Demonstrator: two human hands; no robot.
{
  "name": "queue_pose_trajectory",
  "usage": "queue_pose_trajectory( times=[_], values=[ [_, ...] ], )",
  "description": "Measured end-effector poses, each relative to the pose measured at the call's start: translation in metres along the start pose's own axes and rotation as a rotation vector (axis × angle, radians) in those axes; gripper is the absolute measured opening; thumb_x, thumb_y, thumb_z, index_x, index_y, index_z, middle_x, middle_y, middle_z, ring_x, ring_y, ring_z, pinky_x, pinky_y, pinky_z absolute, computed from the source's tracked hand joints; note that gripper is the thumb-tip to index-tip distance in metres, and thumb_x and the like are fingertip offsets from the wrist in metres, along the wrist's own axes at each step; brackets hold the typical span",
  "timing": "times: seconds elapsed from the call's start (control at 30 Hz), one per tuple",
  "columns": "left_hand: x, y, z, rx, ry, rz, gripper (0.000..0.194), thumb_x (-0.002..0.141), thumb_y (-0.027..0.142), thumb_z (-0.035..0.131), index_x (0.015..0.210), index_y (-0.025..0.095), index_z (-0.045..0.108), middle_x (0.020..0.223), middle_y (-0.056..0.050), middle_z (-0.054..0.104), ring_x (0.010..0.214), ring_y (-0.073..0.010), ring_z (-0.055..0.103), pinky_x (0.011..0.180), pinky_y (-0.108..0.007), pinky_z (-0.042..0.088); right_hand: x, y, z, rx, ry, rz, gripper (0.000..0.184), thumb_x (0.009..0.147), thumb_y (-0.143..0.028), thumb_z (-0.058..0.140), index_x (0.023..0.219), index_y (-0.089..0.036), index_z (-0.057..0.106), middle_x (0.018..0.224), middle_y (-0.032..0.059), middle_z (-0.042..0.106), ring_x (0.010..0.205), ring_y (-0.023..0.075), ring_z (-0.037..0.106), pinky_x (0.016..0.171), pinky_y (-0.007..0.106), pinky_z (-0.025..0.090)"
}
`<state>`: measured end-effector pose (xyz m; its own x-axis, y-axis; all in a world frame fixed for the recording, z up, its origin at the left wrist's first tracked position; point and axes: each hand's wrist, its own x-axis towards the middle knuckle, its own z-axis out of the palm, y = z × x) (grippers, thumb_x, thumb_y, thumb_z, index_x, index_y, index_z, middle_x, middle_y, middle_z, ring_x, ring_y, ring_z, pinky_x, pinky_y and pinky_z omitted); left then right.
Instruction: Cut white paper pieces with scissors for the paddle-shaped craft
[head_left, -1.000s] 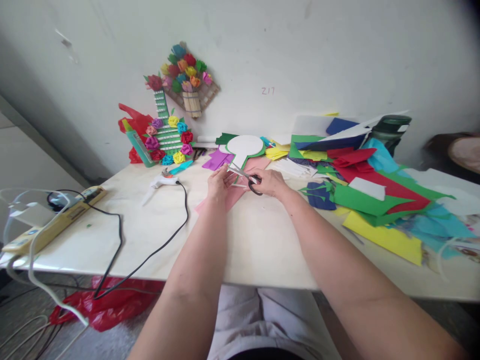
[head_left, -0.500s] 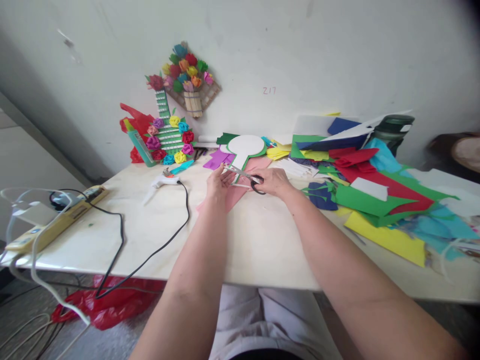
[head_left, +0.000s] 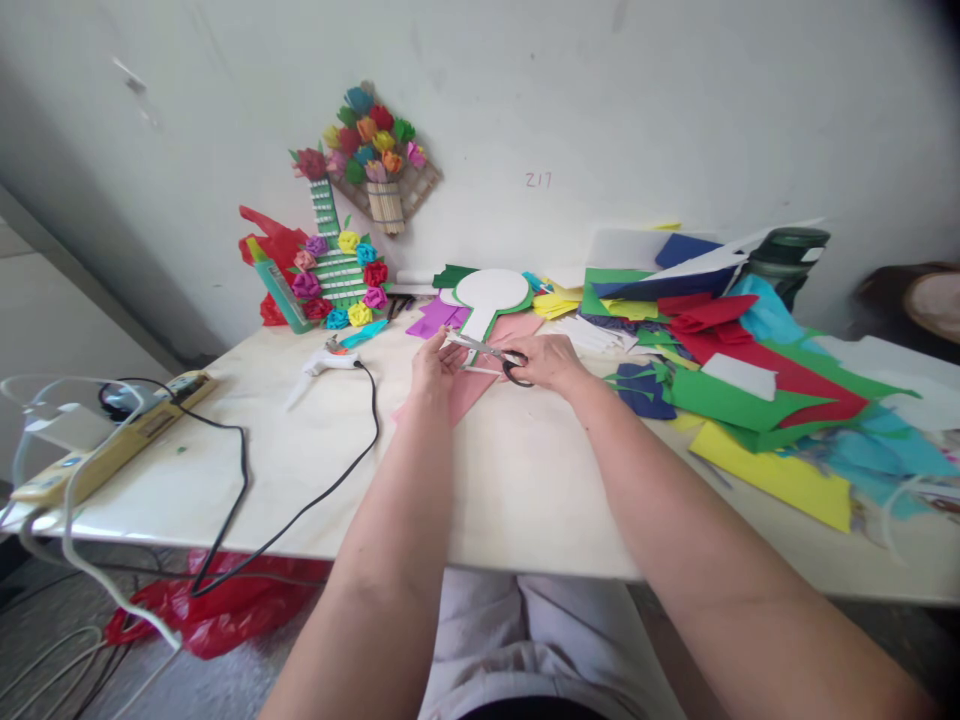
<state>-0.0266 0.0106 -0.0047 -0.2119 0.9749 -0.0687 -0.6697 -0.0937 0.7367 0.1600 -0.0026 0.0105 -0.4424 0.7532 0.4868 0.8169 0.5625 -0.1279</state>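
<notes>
My right hand (head_left: 553, 362) is closed on the black handles of a pair of scissors (head_left: 480, 346), whose metal blades point left. At the blade tips is my left hand (head_left: 435, 366), its fingers curled round the end of a thin white strip (head_left: 481, 370); its exact grip is too small to see clearly. This strip runs toward my right fingers, just below the blades. Pink paper (head_left: 474, 396) lies on the table under both hands. Just behind them rests a round white shape with a stem and a green border (head_left: 491, 291).
A white glue gun (head_left: 330, 362) with a black cord lies left, near a power strip (head_left: 112, 435). Behind stand a glue bottle (head_left: 279, 290) and a paper-flower guitar shape (head_left: 341, 270). Coloured paper scraps (head_left: 750, 395) and a dark green-lidded container (head_left: 787, 260) occupy the right.
The scissors' blades and handles have spread slightly apart. Both hands stay in nearly the same place.
</notes>
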Motion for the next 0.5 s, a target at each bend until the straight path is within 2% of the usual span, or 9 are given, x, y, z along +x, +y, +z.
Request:
queue_pose_trajectory(
  times=[0.5],
  values=[
    [-0.0007, 0.0042, 0.0017, 0.007, 0.017, -0.065, 0.011, 0.069, 0.02, 0.061, 0.077, 0.013, 0.056, 0.061, -0.004, 0.061, 0.05, -0.0113, 0.059, 0.058, -0.022, 0.05, 0.003, 0.0015, -0.0018, -0.001, -0.048, 0.009, 0.038, 0.066, -0.035, 0.057, 0.104, -0.035, 0.06, 0.097, -0.0062, 0.067, 0.085, 0.0161, 0.059, 0.062, 0.024, 0.035]
  ],
)
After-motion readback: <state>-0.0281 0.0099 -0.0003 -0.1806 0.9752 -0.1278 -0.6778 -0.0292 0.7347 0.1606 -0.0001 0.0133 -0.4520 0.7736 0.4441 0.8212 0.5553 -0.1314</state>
